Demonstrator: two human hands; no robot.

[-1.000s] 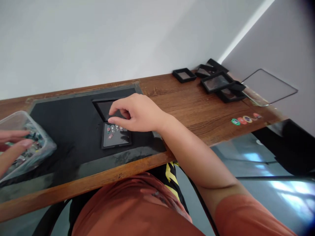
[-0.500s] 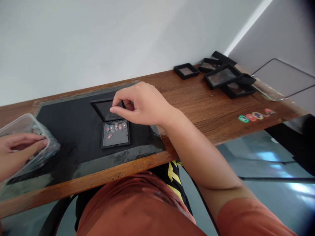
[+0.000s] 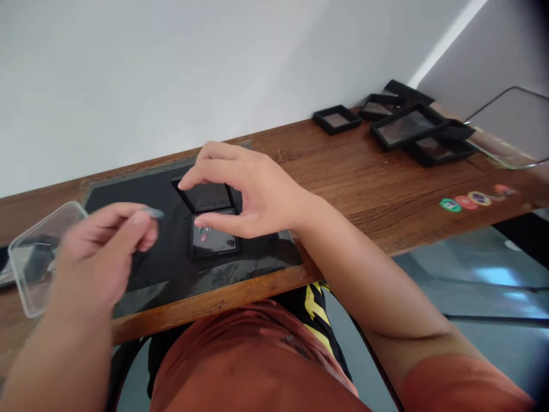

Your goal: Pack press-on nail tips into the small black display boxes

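Note:
My left hand [image 3: 107, 246] is raised over the left part of the black mat [image 3: 158, 263], pinching a small greyish piece [image 3: 153, 213] between thumb and fingertips. Spread wide, the thumb and fingers of my right hand [image 3: 244, 186] hold nothing and hover above an open black case [image 3: 214, 252]. The case lies on the mat with its dark lid [image 3: 208, 197] tilted up at the back. Small shiny pieces [image 3: 205, 233] sit on its grey base, partly hidden by my right thumb.
A clear plastic box [image 3: 28, 292] stands at the left, partly behind my left hand. Several black frames [image 3: 407, 127] are piled at the back right, beside a single frame [image 3: 337, 119]. Round coloured stickers [image 3: 465, 202] lie near the right edge.
My left hand has come out of the clear box and moved right with a small piece. My right thumb and fingers have spread apart. The view has shifted slightly left.

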